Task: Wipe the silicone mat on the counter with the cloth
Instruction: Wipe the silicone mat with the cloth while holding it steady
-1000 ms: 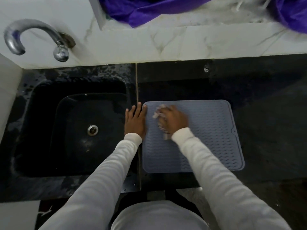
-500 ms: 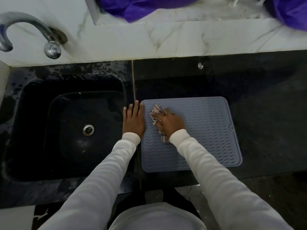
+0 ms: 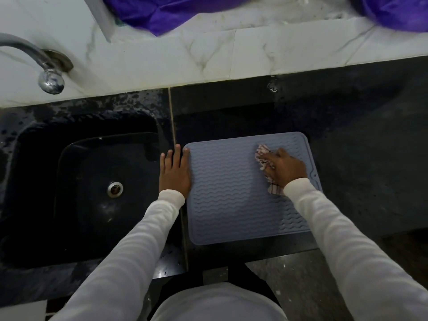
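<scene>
Mid-wipe, my right hand (image 3: pixel 286 169) presses the bunched striped cloth (image 3: pixel 264 158) on the far-right part of the grey silicone mat (image 3: pixel 231 193) on the black counter (image 3: pixel 370 147), my left hand (image 3: pixel 174 173) flat, fingers spread, pinning its left edge; next, I judge, the near rows.

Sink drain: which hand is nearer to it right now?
Left. The left hand lies flat at the mat's left edge, beside the sink; the right hand presses the cloth near the mat's right edge, farther from the drain.

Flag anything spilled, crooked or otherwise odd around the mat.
Nothing serious. The silicone mat lies flat, roughly square to the counter edge. Water droplets speckle the counter behind the sink, and purple fabric hangs over the ledge.
</scene>
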Available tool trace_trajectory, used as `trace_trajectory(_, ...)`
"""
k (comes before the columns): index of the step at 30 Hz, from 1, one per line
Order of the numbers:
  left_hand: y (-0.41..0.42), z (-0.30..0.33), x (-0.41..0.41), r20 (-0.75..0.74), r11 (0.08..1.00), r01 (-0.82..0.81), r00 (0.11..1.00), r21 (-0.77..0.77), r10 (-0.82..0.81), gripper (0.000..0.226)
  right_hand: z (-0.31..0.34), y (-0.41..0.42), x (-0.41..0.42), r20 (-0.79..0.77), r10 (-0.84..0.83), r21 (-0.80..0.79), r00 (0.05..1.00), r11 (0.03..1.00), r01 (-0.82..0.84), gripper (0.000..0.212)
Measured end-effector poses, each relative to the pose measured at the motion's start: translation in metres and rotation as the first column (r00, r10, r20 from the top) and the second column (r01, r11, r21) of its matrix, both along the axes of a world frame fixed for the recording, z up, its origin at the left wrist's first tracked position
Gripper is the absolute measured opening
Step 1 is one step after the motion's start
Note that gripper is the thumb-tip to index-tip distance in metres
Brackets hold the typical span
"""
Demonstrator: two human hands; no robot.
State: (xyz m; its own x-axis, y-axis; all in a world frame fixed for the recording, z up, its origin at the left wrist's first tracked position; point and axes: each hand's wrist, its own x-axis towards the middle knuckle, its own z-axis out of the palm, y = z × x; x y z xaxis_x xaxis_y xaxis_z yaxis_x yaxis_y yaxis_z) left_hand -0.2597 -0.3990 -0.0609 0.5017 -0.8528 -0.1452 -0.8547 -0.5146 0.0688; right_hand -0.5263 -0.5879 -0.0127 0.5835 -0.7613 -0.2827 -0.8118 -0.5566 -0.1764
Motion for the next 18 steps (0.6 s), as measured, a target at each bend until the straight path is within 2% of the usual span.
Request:
trace_trajectory(5,0.0,0.0,-0.002,0.007,1.0,-0.02,1.0,-0.001,0.02,0.061,-0.002,-0.037,-0.048,-0.098,-0.117,-0.014,0.988,0.993,0.116,0.043)
trace_trajectory(13,-0.002,0.0,-0.003,-0.003,0.999,-0.033,0.999,-0.008,0.033,0.061,0.002,-0.062,-0.088,-0.043,-0.281,-0.081,0.959,0.957,0.277,0.04)
trace_trajectory(18,-0.001,0.002,-0.003,-0.025,0.999,-0.03,0.999,-0.034,0.029,0.06,0.004,-0.063,-0.093,-0.03,-0.291,-0.095,0.956,0.953,0.287,0.038)
